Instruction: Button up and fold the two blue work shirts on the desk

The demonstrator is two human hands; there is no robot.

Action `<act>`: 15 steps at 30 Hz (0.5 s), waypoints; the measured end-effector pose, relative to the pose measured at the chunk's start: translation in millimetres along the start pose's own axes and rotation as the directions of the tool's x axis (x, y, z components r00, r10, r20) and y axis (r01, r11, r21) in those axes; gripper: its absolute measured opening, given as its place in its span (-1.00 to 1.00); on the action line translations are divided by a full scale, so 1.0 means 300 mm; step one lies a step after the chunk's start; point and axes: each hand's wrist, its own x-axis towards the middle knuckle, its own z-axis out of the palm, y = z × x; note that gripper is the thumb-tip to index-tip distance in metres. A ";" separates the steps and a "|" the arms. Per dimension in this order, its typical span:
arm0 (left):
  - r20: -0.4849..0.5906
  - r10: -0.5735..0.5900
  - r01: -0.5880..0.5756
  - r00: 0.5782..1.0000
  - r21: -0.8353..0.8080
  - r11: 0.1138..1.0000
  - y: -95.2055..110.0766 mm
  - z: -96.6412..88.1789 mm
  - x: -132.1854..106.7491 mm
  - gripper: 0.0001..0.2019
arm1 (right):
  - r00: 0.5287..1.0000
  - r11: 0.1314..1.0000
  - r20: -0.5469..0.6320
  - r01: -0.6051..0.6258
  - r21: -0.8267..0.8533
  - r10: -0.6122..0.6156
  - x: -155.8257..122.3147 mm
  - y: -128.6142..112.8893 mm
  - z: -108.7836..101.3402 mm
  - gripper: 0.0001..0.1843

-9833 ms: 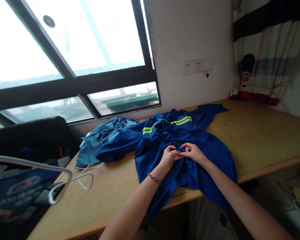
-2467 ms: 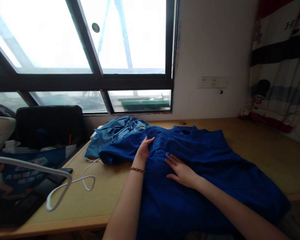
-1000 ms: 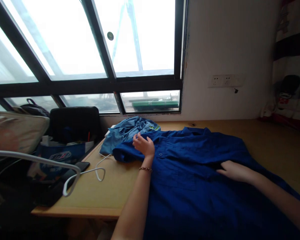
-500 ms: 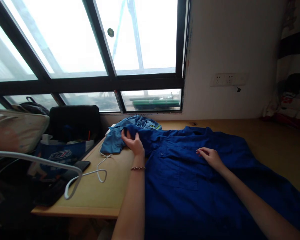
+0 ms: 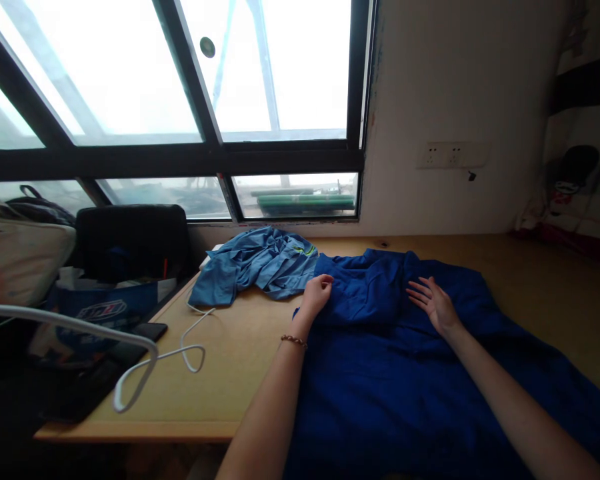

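A dark blue button-up work shirt (image 5: 405, 393) lies spread on the table, its left sleeve (image 5: 363, 290) folded inward across the top. At the shirt's left edge, my left hand (image 5: 317, 295) is closed, fingers curled on the folded cloth. Over the right part of the shirt hovers my right hand (image 5: 435, 308), fingers spread and holding nothing. Just beyond my left hand is a crumpled light blue garment (image 5: 265, 263) with a yellow-green stripe.
A white cable (image 5: 194, 347) loops over the left side of the wooden table (image 5: 225, 373). By that edge are a dark flat device (image 5: 153, 330), a blue bag (image 5: 105, 313) and a black chair back (image 5: 133, 243). Behind the table are a window and a wall socket (image 5: 453, 155).
The left sleeve has been folded over to the right, with my left hand moving that way. My right hand has opened and shifted slightly right. The view has turned slightly.
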 end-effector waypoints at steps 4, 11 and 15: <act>0.029 0.144 -0.143 0.989 0.418 0.897 -0.035 0.044 -0.025 -0.64 | 0.995 0.994 -0.049 -0.089 -0.056 0.086 0.047 0.006 0.053 -0.76; 0.026 0.045 -0.051 0.999 0.657 0.752 -0.082 0.092 -0.042 -0.56 | 0.936 0.934 0.016 -0.351 0.068 0.351 0.161 -0.059 0.216 -0.96; -0.053 -0.061 0.081 0.997 0.687 0.722 -0.102 0.076 -0.025 -0.55 | 0.985 0.980 -0.141 -0.067 0.186 0.094 0.168 -0.156 0.246 -0.88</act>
